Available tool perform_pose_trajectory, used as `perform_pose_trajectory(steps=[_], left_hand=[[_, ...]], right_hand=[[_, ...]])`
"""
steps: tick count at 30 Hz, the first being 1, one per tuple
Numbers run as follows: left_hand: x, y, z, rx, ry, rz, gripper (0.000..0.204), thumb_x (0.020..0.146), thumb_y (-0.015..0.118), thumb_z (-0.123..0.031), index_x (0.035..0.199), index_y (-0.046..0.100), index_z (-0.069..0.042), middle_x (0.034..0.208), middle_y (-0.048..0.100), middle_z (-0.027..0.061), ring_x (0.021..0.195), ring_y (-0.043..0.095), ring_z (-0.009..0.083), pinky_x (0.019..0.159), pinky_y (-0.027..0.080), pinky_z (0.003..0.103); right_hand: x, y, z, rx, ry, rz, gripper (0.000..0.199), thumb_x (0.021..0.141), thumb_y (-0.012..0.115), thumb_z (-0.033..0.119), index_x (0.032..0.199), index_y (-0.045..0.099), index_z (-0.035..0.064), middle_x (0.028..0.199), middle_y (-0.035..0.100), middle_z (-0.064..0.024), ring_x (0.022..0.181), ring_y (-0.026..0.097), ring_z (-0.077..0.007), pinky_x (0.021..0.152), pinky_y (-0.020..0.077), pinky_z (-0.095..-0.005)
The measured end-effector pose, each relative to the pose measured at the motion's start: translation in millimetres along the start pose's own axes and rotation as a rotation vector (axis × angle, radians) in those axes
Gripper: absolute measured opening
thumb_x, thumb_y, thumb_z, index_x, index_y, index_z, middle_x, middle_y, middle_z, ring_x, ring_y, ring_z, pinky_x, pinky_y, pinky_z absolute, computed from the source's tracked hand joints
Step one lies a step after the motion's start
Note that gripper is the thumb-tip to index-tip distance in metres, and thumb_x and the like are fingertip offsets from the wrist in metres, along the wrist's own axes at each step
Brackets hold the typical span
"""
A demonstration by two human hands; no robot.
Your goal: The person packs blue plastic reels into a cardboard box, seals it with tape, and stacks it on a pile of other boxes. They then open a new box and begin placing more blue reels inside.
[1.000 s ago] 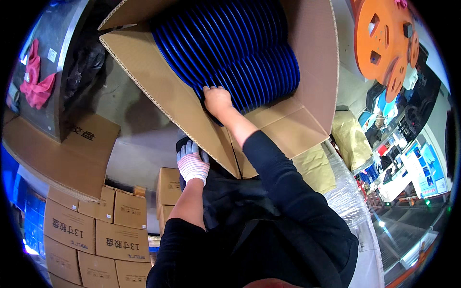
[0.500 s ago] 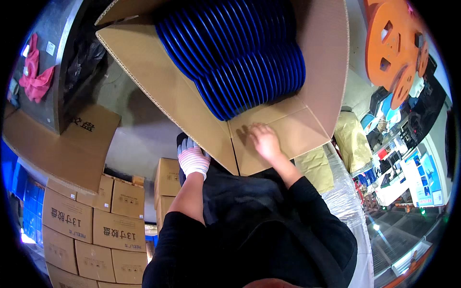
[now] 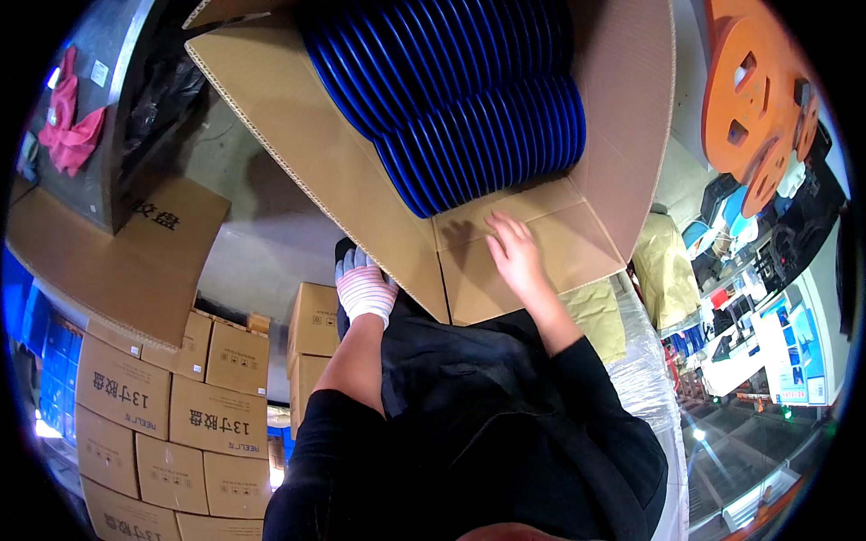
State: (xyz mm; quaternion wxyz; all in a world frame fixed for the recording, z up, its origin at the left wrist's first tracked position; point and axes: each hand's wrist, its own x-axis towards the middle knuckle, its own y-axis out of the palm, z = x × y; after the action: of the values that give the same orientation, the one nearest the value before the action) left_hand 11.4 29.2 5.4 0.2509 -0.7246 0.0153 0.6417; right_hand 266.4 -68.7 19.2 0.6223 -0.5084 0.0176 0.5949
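In front of me stands an open cardboard carton [image 3: 298, 117] with its flaps folded out. Two rows of blue discs [image 3: 478, 144] are packed on edge inside it, close together. My left hand [image 3: 364, 281], in a striped white-and-pink glove with grey fingertips, rests against the outside of the left flap, its fingers mostly straight. My bare right hand [image 3: 514, 252] is over the near flap [image 3: 469, 288], fingers stretched out and nothing in them. Whether it touches the cardboard I cannot tell.
Stacked closed cartons [image 3: 171, 415] stand at the lower left, below a loose cardboard sheet [image 3: 171, 261]. A grey panel with a pink cloth [image 3: 72, 140] is at far left. Orange reels [image 3: 744, 99] are at upper right, near a yellowish sack [image 3: 666, 270] and clear plastic wrap [image 3: 645, 388].
My right hand has shifted slightly right and its fingers have straightened over the near flap. The left hand stays at the left flap. The whole view has shifted a little.
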Motion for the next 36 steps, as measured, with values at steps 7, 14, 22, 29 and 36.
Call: perform_pose_trajectory(steps=[7,14,22,29,36], left_hand=[[2.5,-14.3,-2.5,-0.048,-0.052,0.084,0.066,0.083,0.055,-0.05,0.136,0.047,-0.01,0.144,0.044,0.0118,0.134,0.039,0.0284,0.112,0.027,0.042],[8.6,-22.1,3.7,-0.078,-0.12,0.162,0.051,0.083,0.056,-0.049,0.119,0.062,-0.013,0.116,0.062,0.0162,0.116,0.054,0.0298,0.106,0.036,0.042],[6.2,-25.2,-6.8,-0.021,-0.133,0.044,0.041,0.083,0.059,-0.046,0.109,0.068,-0.015,0.104,0.069,0.0125,0.1,0.064,0.0287,0.095,0.045,0.04],[-5.0,-6.2,16.4,-0.609,-0.112,-0.688,0.047,0.088,0.056,-0.016,0.133,0.045,-0.007,0.129,0.053,0.0233,0.117,0.051,0.0411,0.103,0.039,0.043],[-23.7,-13.7,-13.3,-0.094,0.099,-0.323,0.063,0.079,0.062,-0.036,0.133,0.045,-0.008,0.136,0.044,0.015,0.129,0.038,0.0342,0.107,0.03,0.049]], right_hand=[[-128.5,-56.1,-37.0,-0.314,-0.025,-0.187,0.054,0.087,0.059,0.047,0.132,0.053,0.0187,0.148,0.038,-0.009,0.142,0.02,-0.0402,0.111,0.0052,-0.0642],[-35.2,-26.6,-44.4,-0.46,-0.202,-0.165,0.073,0.078,0.061,0.06,0.142,0.043,0.0298,0.156,0.021,-0.0071,0.145,0.005,-0.039,0.104,-0.0069,-0.0721],[117.3,13.7,-45.0,-0.389,-0.086,-0.108,0.079,0.079,0.067,0.05,0.147,0.032,0.0307,0.157,0.016,-0.0093,0.145,0.006,-0.0368,0.108,0.0041,-0.0699],[120.1,7.8,-37.0,-0.31,-0.23,-0.17,0.078,0.079,0.07,0.041,0.146,0.034,0.0287,0.157,0.017,-0.0094,0.145,0.01,-0.036,0.11,0.0081,-0.0665],[203.6,-7.6,65.7,-0.105,-0.635,-0.416,0.055,0.073,0.073,0.013,0.124,0.054,0.0108,0.13,0.052,-0.0093,0.123,0.047,-0.0294,0.101,0.0374,-0.046]])
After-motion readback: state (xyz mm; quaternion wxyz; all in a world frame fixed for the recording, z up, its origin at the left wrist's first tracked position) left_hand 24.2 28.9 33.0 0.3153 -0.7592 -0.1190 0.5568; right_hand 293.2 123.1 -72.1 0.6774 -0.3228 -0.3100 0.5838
